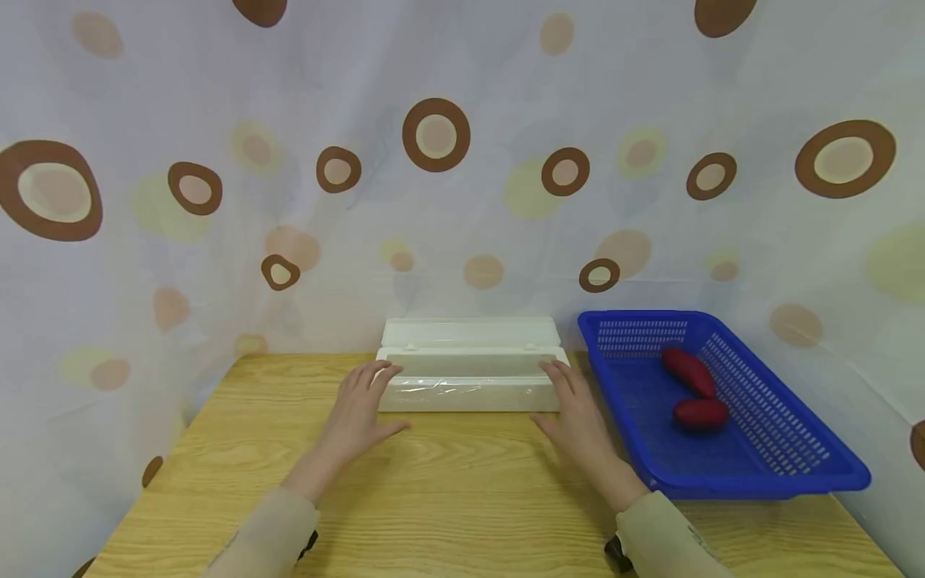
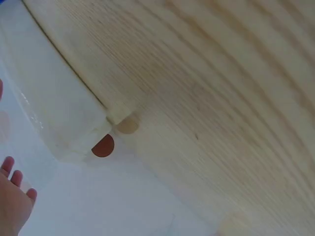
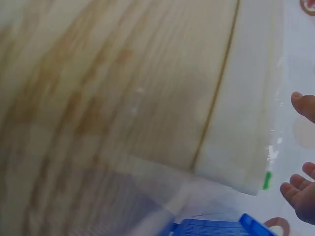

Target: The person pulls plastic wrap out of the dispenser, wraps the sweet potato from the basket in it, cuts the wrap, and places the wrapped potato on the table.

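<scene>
A long white box [image 1: 462, 396] stands at the back of the table, its hinged lid [image 1: 470, 331] raised toward the curtain. Shiny wrinkled highlights run along its front. My left hand [image 1: 354, 411] is at the box's left front corner, fingers spread and thumb pointing inward. On the other side, my right hand [image 1: 576, 413] is at the right front corner in a mirrored pose. Neither hand holds anything. The left wrist view shows one end of the box [image 2: 54, 88] beside my fingers; the right wrist view shows the other end [image 3: 236, 108].
To the right, a blue plastic basket [image 1: 759, 484] stands close beside my right forearm. Inside lie two dark red, sweet-potato-like things, one long [image 1: 689, 371] and one shorter [image 1: 701, 414]. A patterned curtain [image 1: 462, 209] hangs behind the wooden table [image 1: 462, 498].
</scene>
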### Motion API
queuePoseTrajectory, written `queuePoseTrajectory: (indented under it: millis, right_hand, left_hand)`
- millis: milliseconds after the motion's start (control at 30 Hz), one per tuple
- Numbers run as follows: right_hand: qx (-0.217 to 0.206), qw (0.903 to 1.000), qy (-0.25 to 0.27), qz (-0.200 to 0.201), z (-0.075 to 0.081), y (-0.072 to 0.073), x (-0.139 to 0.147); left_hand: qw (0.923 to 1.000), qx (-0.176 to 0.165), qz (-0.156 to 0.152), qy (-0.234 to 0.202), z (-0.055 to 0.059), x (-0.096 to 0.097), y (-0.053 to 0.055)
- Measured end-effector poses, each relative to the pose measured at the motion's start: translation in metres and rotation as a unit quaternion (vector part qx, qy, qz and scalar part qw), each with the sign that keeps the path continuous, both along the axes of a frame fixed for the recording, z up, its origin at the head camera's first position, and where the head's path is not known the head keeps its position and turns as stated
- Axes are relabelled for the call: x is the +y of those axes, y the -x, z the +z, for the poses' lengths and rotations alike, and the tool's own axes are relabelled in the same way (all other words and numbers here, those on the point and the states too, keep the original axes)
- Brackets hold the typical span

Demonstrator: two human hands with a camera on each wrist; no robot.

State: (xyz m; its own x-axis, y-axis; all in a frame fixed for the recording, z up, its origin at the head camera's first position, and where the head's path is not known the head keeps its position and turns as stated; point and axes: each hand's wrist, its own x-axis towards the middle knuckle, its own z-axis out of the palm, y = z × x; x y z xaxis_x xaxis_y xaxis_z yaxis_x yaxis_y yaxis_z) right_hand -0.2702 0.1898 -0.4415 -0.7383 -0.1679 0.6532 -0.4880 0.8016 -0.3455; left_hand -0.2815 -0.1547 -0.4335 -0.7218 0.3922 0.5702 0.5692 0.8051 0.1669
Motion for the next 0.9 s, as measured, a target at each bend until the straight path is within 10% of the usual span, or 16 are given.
queuePoseTrajectory:
  millis: [367, 900]
  right_hand:
    - [-0.003, 0.9994, 0.004, 0.035, -0.013, 0.032, 0.013]
    - [-0.023, 0.9990, 0.024, 0.031, -0.026, 0.048, 0.023]
  left_hand:
    - [0.9946, 0.021, -0.101, -0.011, -0.008, -0.003, 0.031]
    - [0.9960, -0.013, -0.087, -0.013, -0.020, -0.010, 0.040]
